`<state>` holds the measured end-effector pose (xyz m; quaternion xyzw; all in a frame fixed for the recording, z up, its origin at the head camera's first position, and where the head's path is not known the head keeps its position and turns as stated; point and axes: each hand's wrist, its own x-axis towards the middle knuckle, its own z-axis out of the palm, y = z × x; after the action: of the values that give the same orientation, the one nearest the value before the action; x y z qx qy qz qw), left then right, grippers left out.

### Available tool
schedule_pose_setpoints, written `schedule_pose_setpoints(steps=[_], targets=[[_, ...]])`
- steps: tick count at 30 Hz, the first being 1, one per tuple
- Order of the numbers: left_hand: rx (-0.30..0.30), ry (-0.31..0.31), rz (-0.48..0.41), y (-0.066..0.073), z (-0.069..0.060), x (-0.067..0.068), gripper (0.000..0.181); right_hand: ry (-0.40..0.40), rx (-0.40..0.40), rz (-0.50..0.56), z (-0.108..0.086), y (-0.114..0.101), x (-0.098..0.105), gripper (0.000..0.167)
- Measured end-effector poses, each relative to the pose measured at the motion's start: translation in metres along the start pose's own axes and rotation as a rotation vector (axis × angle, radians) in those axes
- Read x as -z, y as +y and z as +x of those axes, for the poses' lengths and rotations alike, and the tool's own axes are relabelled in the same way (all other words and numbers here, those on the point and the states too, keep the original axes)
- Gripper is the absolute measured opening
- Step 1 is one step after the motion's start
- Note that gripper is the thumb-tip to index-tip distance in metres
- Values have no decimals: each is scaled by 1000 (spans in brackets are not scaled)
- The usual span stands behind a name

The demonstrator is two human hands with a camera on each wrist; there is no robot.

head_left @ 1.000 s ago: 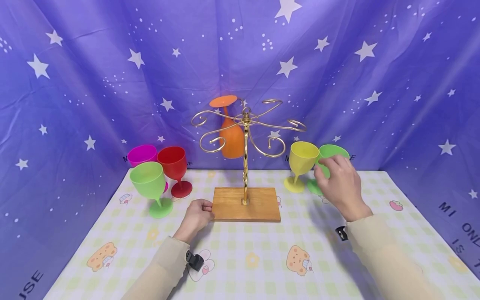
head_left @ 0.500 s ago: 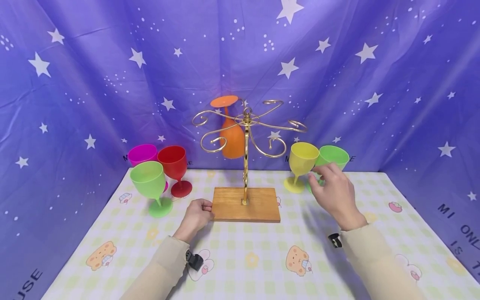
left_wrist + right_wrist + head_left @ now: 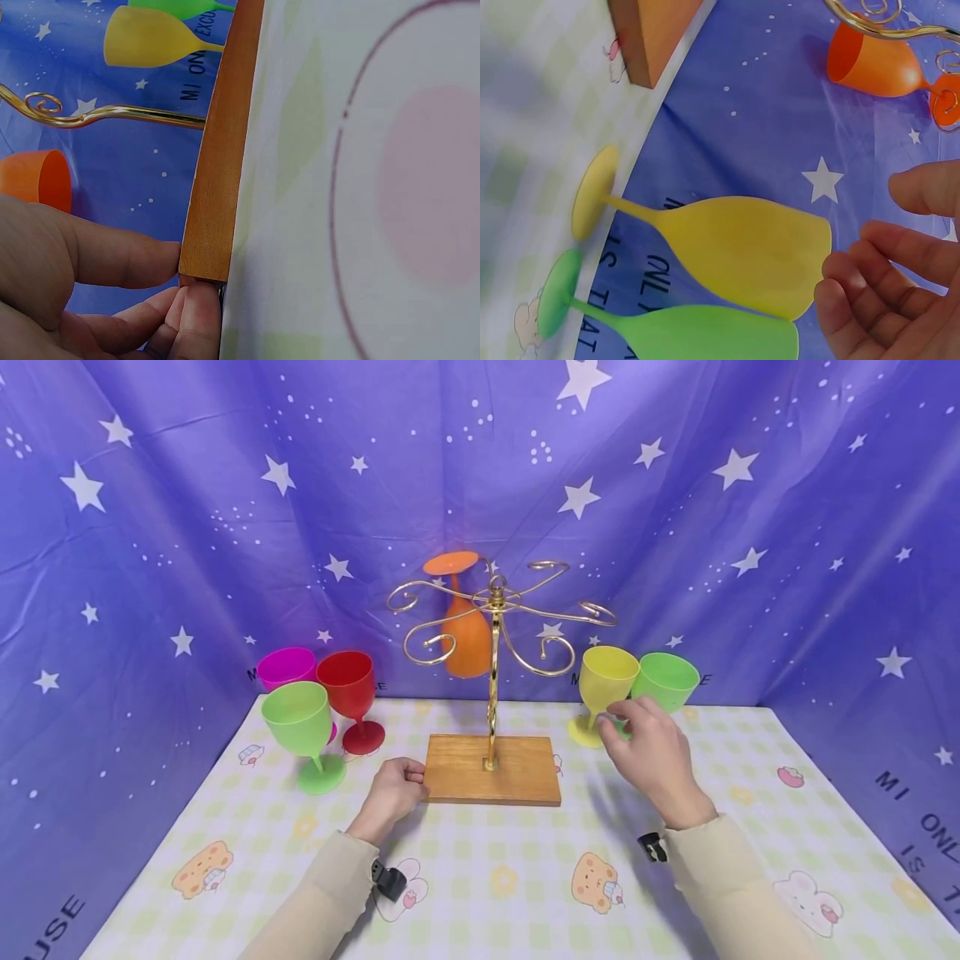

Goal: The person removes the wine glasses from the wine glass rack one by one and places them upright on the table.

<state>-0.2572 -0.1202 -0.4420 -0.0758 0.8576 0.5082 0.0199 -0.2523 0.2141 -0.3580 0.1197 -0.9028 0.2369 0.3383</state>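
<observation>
A gold wire glass rack stands upright on its wooden base. My left hand pinches the base's front left corner, with the thumb and fingers visible on it in the left wrist view. An orange goblet hangs upside down from a rear left arm of the rack. Right of the rack, my right hand hovers in front of the yellow goblet, fingers loosely bent and holding nothing. In the right wrist view a gap shows between the fingertips and the yellow goblet. A green goblet stands beside it.
At the left stand a magenta goblet, a red goblet and a light green goblet, close together. A checked cloth covers the table. Behind hangs a purple star-printed curtain.
My right hand has moved left and toward me, from in front of the green goblet to the yellow goblet's lower part. The left hand stays at the base's corner.
</observation>
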Motion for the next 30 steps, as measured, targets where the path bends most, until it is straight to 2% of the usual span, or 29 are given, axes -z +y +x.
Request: schedule_pose_setpoints(steps=[6, 13, 23, 30], targets=[[8, -4, 2, 1, -1, 1, 23, -26, -20, 9, -1, -3, -5, 17], [17, -5, -1, 3, -1, 1, 23, -27, -25, 80, -4, -7, -12, 15], [8, -4, -1, 1, 0, 1, 23, -98, -106, 104, -5, -16, -18, 21], [-15, -5, 4, 0, -1, 2, 25, -196, -167, 108, -10, -15, -24, 27]])
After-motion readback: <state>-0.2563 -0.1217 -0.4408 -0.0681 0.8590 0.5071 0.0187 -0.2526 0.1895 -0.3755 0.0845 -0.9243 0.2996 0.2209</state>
